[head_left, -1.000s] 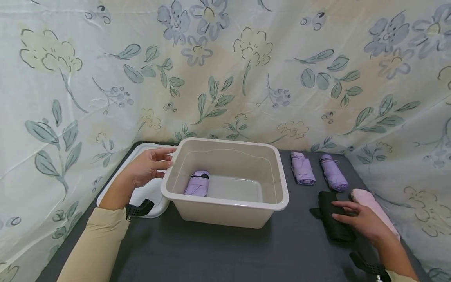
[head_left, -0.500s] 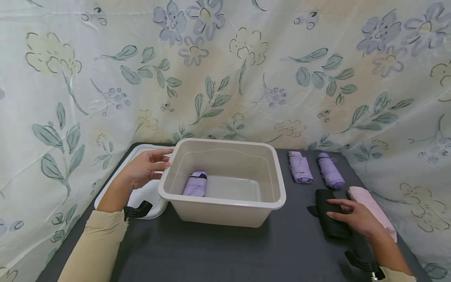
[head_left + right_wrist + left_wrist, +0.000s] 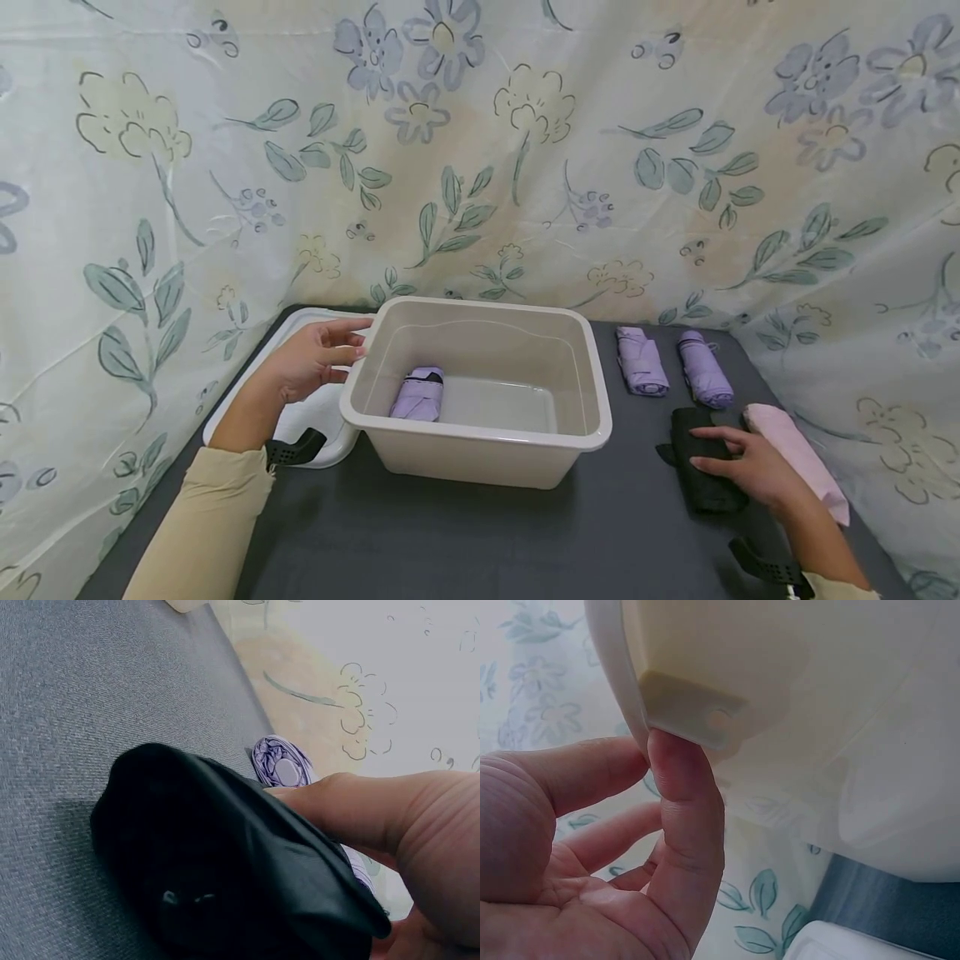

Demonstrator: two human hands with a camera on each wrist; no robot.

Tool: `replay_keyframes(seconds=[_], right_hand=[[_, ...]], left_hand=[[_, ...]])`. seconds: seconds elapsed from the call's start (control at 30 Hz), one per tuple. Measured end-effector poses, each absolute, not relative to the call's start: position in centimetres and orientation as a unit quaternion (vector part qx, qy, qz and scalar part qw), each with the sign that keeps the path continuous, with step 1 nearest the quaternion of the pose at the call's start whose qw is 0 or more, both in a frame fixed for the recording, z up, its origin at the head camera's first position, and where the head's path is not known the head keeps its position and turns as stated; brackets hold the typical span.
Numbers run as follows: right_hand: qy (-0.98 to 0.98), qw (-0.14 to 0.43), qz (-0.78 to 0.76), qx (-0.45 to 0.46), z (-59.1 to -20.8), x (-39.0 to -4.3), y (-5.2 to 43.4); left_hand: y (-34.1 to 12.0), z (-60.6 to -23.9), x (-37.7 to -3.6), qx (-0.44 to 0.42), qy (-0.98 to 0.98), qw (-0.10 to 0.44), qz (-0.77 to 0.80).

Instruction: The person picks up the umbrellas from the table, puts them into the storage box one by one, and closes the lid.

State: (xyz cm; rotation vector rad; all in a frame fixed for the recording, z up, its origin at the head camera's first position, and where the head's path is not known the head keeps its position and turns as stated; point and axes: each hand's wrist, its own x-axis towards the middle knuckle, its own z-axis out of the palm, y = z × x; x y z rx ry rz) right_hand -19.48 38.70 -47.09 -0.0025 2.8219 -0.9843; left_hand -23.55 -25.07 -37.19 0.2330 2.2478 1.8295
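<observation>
1. Flowered cloth (image 3: 480, 150) is hanging behind and to both sides of me, and a dark grey table (image 3: 465, 542) is spreading out in front of me.

2. My left hand (image 3: 311, 362) is reaching forward from a beige sleeve (image 3: 202, 525) to the left edge of a cream plastic tub (image 3: 480, 454). The palm is facing the tub and the fingers are lying almost straight, loose, gripping nothing.

3. From the left wrist view, my thumb (image 3: 686, 817) is pressing up against the small tab under the tub's rim (image 3: 615, 667), while my forefinger is touching the rim just beside it.

4. A white lid (image 3: 300, 421) is lying flat on the table under that hand, just left of the tub.

5. One folded lilac umbrella (image 3: 418, 394) is lying inside the tub, at its left end.

6. My right hand (image 3: 753, 467) is stretching out low over the table, well to the right of the tub, and resting on a folded black umbrella (image 3: 693, 483). The fingers are lying over its top and the thumb is coming round its side, so I am taking hold of it as it is lying on the table.

7. A folded pink umbrella (image 3: 802, 458) is lying just beside that hand, on its right.

8. Two more lilac umbrellas (image 3: 641, 361) are lying side by side farther back, near the cloth.
</observation>
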Motion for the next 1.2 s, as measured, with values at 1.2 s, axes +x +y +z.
replay_keyframes(seconds=[1.2], right_hand=[[0.934,0.033,-0.356,0.018,-47.7,-18.9,37.6]], left_hand=[[-25.1,-37.1,-23.6,0.077,0.773,0.119,0.618]])
